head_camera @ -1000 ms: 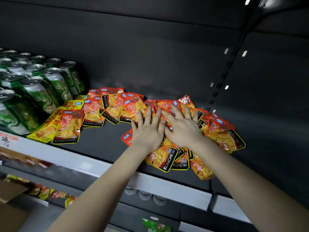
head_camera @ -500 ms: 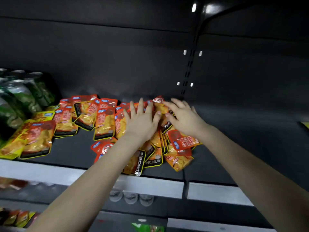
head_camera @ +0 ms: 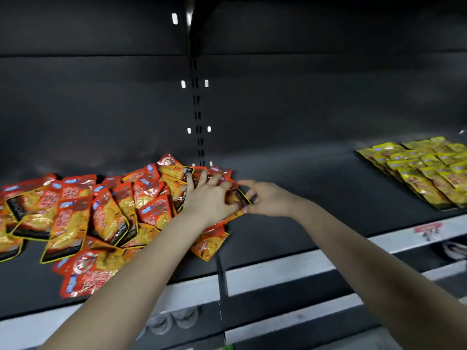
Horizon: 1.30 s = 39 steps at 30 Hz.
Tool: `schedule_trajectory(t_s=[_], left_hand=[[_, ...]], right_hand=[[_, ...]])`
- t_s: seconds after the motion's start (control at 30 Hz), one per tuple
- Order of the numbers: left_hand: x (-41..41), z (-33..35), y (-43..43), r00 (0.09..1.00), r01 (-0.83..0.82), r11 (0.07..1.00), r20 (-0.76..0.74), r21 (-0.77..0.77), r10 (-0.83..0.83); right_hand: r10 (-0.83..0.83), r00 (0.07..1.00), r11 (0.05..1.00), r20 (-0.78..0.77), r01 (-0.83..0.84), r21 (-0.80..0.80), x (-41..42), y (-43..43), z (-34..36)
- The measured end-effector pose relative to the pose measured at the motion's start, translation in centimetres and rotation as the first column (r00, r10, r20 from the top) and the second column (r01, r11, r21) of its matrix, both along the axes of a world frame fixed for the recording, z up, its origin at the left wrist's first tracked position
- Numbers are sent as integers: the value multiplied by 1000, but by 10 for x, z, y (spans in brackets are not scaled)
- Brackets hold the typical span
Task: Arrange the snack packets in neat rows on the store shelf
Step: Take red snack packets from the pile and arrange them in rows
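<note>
A loose heap of orange and red snack packets (head_camera: pixel 106 213) lies across the left half of the dark shelf (head_camera: pixel 290 198). My left hand (head_camera: pixel 211 198) rests on the heap's right end, its fingers spread over the packets. My right hand (head_camera: pixel 267 199) is just to the right of it, thumb and fingers pinching the edge of one packet (head_camera: pixel 240 197) at the heap's right border. Several packets overlap at odd angles, and one hangs near the shelf's front edge (head_camera: pixel 83 276).
Yellow snack packets (head_camera: pixel 427 168) lie in tidy overlapping rows at the far right of the shelf. A slotted upright (head_camera: pixel 198 117) runs up the back wall. The shelf's grey front strip (head_camera: pixel 278 269) carries a price label (head_camera: pixel 428 229). Can tops (head_camera: pixel 171 322) show on the shelf below.
The view has swung right: the green cans have left the frame and the yellow packets have come in. Both hands shifted to the heap's right end, and my right hand now pinches a packet edge.
</note>
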<state>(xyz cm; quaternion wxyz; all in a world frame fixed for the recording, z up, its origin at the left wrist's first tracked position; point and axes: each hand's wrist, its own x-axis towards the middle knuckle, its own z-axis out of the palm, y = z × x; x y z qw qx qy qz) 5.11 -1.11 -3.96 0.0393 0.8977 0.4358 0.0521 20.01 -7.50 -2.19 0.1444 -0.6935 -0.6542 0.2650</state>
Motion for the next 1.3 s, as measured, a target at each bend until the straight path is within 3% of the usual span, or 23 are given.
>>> schedule_trajectory(t_s=[0.13, 0.23, 0.43, 0.53, 0.63, 0.83, 0.97, 1.03, 1.13, 1.2, 1.3], left_hand=[[1, 0, -5, 995, 57, 998, 77, -17, -56], [-4, 6, 0, 984, 7, 999, 176, -40, 0], [3, 24, 21, 997, -77, 991, -29, -112, 75], [15, 22, 25, 997, -66, 993, 34, -102, 70], [26, 16, 23, 977, -9, 993, 211, -115, 33], [12, 27, 24, 862, 147, 869, 492, -473, 122], [1, 38, 30, 658, 223, 755, 667, -617, 351], [4, 40, 30, 539, 314, 625, 676, -714, 502], [18, 37, 25, 453, 351, 579, 674, -736, 583], [31, 32, 17, 460, 339, 580, 668, -741, 585], [49, 25, 13, 615, 301, 610, 638, -733, 463]], right_hand=[[-47, 998, 999, -34, 47, 18, -3, -4, -8], [-81, 997, 996, 16, 80, 30, -1, -6, -7], [-170, 966, 981, 195, 184, -54, 25, -28, -1], [-199, 912, 973, 358, 227, -38, 33, -37, 1], [-163, 933, 985, 321, 174, -7, 34, -40, 2], [-27, 961, 999, 277, 31, -12, 17, -20, -16], [-89, 968, 993, 235, 69, 93, 10, -7, -21], [-131, 970, 985, 204, 104, 136, 9, -4, -24], [-188, 973, 966, 136, 158, 203, 13, -4, -27], [-243, 965, 954, 100, 219, 202, 21, -7, -29], [-267, 959, 950, 99, 244, 196, 43, -9, -31]])
